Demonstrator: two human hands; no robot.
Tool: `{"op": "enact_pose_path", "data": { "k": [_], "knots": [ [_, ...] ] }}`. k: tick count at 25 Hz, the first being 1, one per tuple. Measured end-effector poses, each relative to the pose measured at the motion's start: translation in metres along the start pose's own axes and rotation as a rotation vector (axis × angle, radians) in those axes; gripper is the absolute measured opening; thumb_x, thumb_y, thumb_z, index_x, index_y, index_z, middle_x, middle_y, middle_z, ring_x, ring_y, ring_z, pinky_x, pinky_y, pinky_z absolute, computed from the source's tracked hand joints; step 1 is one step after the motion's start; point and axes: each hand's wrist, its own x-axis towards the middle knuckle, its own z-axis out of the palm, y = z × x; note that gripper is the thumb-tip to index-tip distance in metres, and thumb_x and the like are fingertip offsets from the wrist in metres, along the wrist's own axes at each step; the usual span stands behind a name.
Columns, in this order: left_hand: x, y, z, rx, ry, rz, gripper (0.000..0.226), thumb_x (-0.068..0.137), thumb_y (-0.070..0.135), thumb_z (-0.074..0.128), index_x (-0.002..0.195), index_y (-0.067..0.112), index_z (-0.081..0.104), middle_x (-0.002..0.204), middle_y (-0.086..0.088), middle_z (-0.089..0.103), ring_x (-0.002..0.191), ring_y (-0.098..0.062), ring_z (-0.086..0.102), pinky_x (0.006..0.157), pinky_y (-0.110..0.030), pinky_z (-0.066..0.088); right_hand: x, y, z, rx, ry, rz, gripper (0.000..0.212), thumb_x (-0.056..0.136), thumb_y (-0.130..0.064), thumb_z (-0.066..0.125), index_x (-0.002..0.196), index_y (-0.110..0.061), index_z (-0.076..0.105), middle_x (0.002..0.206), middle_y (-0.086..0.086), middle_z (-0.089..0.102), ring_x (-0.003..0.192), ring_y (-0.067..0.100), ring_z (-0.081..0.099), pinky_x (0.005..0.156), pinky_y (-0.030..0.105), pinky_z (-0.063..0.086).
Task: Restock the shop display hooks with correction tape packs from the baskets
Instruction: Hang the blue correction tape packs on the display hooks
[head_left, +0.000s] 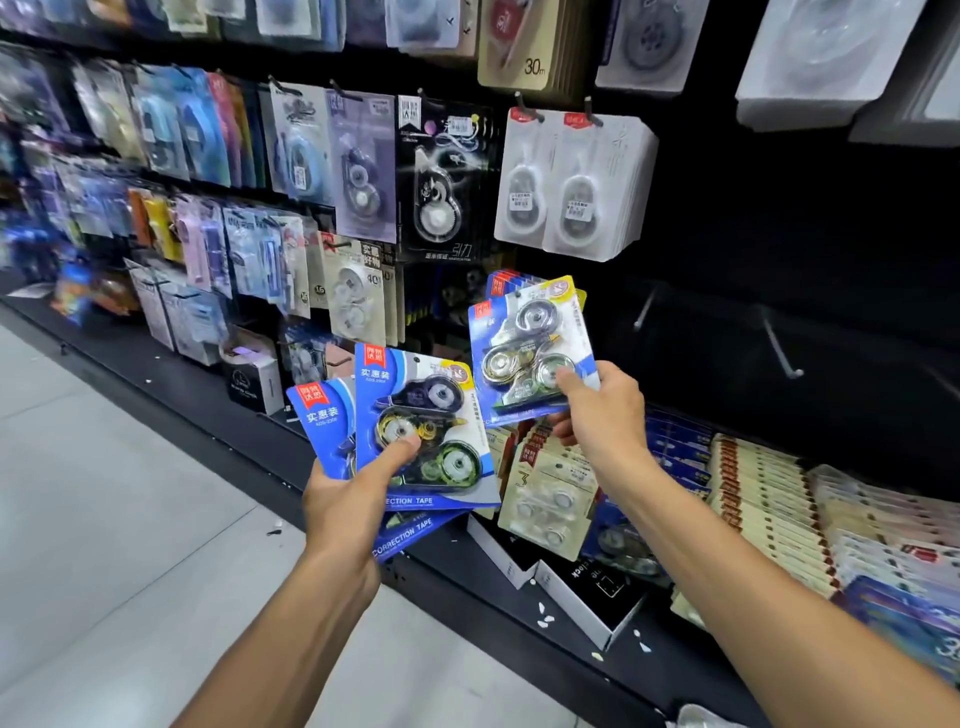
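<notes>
My left hand (349, 493) grips a fanned stack of blue correction tape packs (415, 431), thumb pressed on the front blister. My right hand (602, 410) pinches the lower right corner of another blue pack (524, 348) and holds it up against the black display wall. Right behind that pack hang several more blue packs (506, 283), only their tops showing. Two bare metal hooks (779, 343) stick out of the wall to the right of my right hand.
White twin packs (566, 182) and a black pack (444, 171) hang above. The lower shelf carries rows of beige packs (763, 499), a clear-blister pack (550, 493) and black-and-white boxes (592, 597). Grey floor (104, 519) lies to the left.
</notes>
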Motion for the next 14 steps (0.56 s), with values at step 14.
{"op": "enact_pose_path", "data": {
  "k": [14],
  "knots": [
    [0.001, 0.001, 0.002, -0.052, -0.039, 0.007, 0.046, 0.073, 0.018, 0.09, 0.114, 0.021, 0.071, 0.099, -0.001, 0.08, 0.087, -0.027, 0.078, 0.076, -0.05, 0.063, 0.057, 0.016, 0.03, 0.013, -0.062, 0.184, 0.061, 0.1, -0.007, 0.054, 0.152, -0.035, 0.036, 0.126, 0.01, 0.062, 0.069, 0.015, 0.063, 0.052, 0.026, 0.051]
  ]
}}
